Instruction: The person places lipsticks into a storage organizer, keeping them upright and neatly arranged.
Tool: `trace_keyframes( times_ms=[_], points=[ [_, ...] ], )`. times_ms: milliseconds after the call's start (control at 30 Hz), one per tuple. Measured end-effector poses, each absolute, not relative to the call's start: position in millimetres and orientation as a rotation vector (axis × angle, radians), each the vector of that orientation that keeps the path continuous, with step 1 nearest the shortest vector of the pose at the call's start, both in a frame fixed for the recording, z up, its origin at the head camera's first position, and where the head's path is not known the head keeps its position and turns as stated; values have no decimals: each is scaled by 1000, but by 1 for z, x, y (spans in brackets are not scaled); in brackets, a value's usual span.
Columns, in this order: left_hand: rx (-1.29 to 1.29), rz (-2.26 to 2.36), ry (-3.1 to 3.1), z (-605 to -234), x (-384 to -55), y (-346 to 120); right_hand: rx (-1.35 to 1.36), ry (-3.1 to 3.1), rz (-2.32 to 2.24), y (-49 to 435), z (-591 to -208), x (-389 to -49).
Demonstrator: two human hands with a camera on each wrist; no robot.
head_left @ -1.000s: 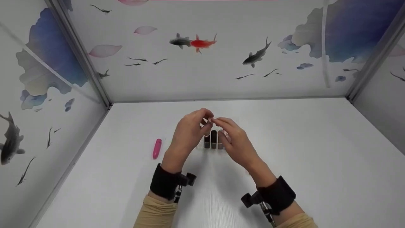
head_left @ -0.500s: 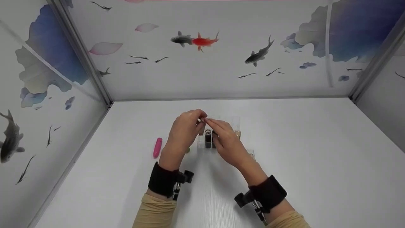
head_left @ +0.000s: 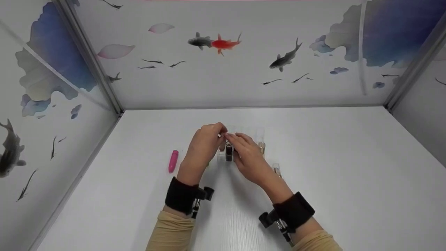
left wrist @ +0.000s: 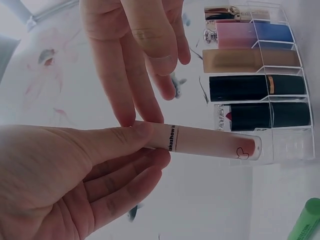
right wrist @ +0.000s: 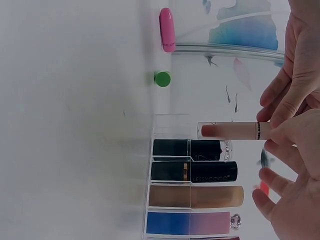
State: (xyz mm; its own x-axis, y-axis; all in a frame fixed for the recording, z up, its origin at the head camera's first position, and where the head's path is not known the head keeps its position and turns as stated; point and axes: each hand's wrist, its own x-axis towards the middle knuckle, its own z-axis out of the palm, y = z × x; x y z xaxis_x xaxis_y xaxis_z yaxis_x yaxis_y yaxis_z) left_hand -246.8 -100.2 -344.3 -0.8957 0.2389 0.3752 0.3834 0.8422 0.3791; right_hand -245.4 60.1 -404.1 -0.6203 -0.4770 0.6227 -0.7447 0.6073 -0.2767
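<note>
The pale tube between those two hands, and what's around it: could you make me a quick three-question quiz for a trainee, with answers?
1. Multiple choice: in the right wrist view, what colour shows toward the rack end of the pale tube?
A. Green
B. Reddish
C. Blue

2. True or false: in the head view, the bright pink tube lies to the left of the clear rack.

3. Short answer: in the left wrist view, what is the left hand doing with the pale tube?

Key:
1. B
2. True
3. Pinching it between thumb and fingers
</note>
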Motion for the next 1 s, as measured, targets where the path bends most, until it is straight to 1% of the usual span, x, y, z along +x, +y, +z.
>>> trace_keyframes(
  times_ms=[500,1000],
  points=[
    [-442,-667,-2781,-351,-249,-101,989,-2324,613,58,-414,-245],
    [-412,-670,-2851,-355,-253,-99,902,-2506,545,53,-415,-240]
  ],
)
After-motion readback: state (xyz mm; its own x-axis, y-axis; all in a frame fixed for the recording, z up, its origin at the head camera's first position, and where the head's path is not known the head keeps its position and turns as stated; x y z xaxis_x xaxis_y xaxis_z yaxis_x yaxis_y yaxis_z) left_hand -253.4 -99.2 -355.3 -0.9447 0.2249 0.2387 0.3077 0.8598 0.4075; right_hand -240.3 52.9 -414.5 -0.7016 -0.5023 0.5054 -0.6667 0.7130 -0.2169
